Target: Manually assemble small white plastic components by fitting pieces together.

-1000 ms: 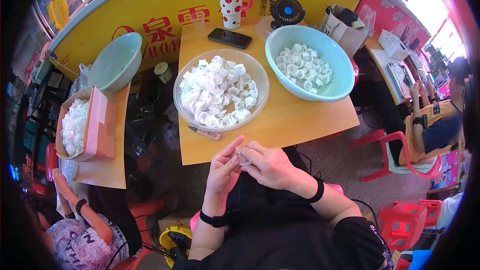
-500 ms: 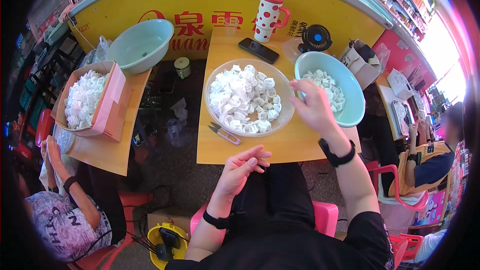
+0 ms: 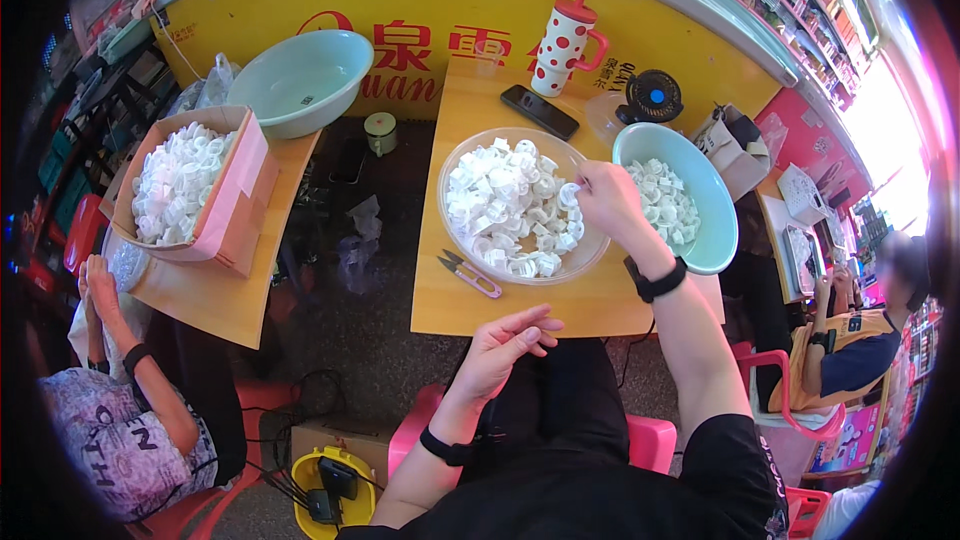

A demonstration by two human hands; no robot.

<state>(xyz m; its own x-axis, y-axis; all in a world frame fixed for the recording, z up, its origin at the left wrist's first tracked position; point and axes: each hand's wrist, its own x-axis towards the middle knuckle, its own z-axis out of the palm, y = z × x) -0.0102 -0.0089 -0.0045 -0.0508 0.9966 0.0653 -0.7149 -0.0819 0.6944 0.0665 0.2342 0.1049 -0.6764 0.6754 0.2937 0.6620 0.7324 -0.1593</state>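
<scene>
A clear round bowl (image 3: pixel 455 240) on my table holds a heap of small white plastic pieces (image 3: pixel 490 195). At the bowl's right side my right hand (image 3: pixel 612 202) has its fingertips pinched together on one white plastic piece (image 3: pixel 570 195). My left hand (image 3: pixel 503 348) hovers in front of the table's near edge, fingers loosely stretched and slightly curled, with nothing visible in it. Right of the clear bowl, a pale green basin (image 3: pixel 722 225) contains more white pieces (image 3: pixel 662 202). Pink-handled thread snips (image 3: pixel 470 275) lie at the bowl's near left.
Behind the bowl are a black phone (image 3: pixel 540 112), a red-dotted tumbler (image 3: pixel 563 50) and a small black fan (image 3: pixel 652 98). On the left table stand a cardboard box (image 3: pixel 240 205) of white pieces and a green basin (image 3: pixel 300 90). Other people sit at left and right.
My right hand has moved left and closed on a white piece at the clear bowl's right side. My left hand stays in nearly the same place. The view has shifted slightly.
</scene>
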